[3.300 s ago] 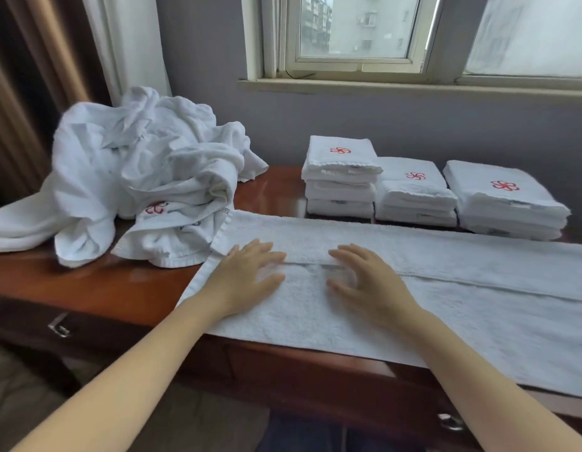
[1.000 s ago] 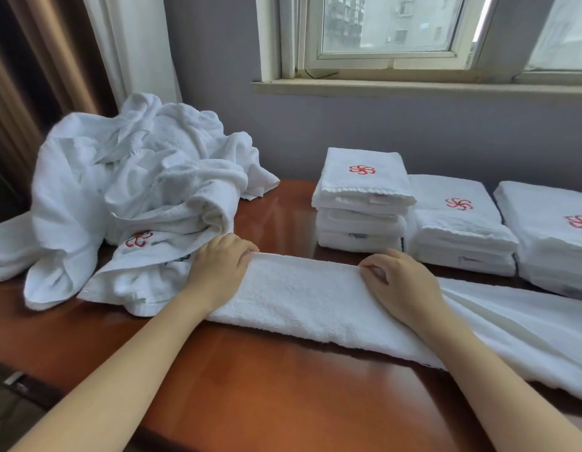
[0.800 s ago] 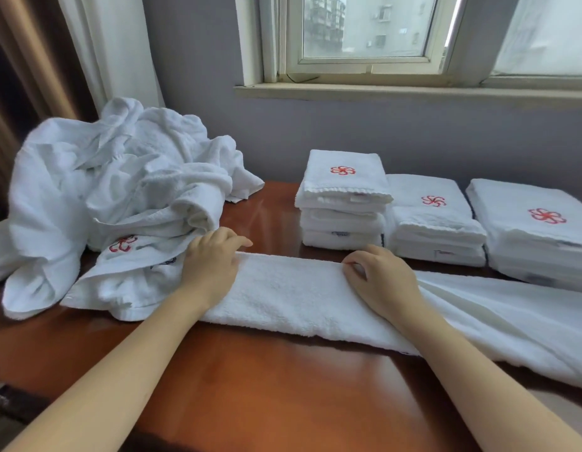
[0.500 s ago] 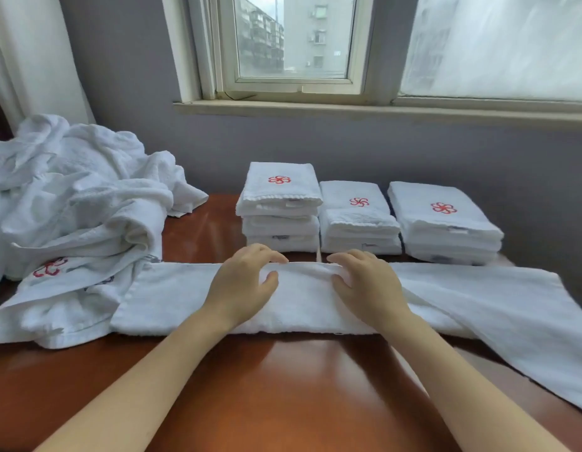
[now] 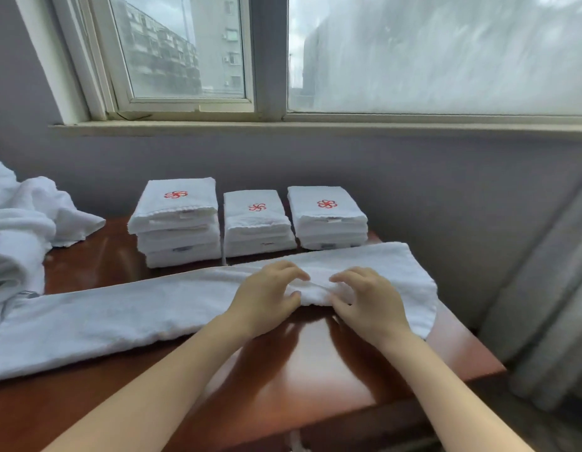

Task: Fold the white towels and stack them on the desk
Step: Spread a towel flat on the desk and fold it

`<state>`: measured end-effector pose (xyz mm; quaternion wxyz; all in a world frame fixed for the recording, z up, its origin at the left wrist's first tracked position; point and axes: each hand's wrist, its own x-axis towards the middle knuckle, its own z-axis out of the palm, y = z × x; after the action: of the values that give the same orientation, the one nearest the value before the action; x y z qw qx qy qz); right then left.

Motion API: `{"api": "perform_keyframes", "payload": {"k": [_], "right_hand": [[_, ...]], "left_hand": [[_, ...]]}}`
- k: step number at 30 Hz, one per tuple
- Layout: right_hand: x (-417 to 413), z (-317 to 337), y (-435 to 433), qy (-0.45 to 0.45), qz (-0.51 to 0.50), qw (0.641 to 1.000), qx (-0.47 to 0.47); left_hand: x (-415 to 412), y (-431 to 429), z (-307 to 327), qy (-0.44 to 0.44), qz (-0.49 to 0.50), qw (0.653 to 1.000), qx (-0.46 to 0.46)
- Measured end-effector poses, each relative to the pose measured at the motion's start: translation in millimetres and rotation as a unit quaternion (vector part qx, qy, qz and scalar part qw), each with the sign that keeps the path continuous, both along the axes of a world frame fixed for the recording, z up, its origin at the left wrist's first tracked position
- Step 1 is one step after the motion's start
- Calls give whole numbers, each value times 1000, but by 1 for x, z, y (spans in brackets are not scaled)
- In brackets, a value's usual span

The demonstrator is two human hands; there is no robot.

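Note:
A long white towel (image 5: 120, 318), folded lengthwise into a narrow strip, lies across the brown desk (image 5: 299, 370) from the left edge to the right end. My left hand (image 5: 266, 298) and my right hand (image 5: 371, 305) sit close together on its right part. Each hand has its fingers curled over the top and its thumb at the near edge, pinching the towel. The right end beyond my hands is still wider and less tightly folded. Three stacks of folded towels with red logos (image 5: 177, 223) (image 5: 257, 223) (image 5: 327, 220) stand behind it by the wall.
A heap of unfolded white towels (image 5: 19, 230) covers the desk's left end. The desk's right edge ends just past the towel, beside a grey curtain (image 5: 550, 305). A window sill (image 5: 315, 125) runs above the stacks.
Both hands have slid rightward along the towel strip, from its left half to near its right end, and now sit close together. The view has turned right with them.

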<state>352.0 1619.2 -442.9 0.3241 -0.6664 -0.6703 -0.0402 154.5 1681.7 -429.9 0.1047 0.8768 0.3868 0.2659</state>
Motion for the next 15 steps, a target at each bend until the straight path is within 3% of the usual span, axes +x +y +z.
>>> {"api": "perform_keyframes", "payload": {"k": [8,15], "right_hand": [[46,-10,-22,5,-43,996,-80],[55,-11,-17,-45,-55,993,-96]], "left_hand": [[39,4,-12,18,8,1000,-23],[46,13,-12,32,52,998,-7]]}}
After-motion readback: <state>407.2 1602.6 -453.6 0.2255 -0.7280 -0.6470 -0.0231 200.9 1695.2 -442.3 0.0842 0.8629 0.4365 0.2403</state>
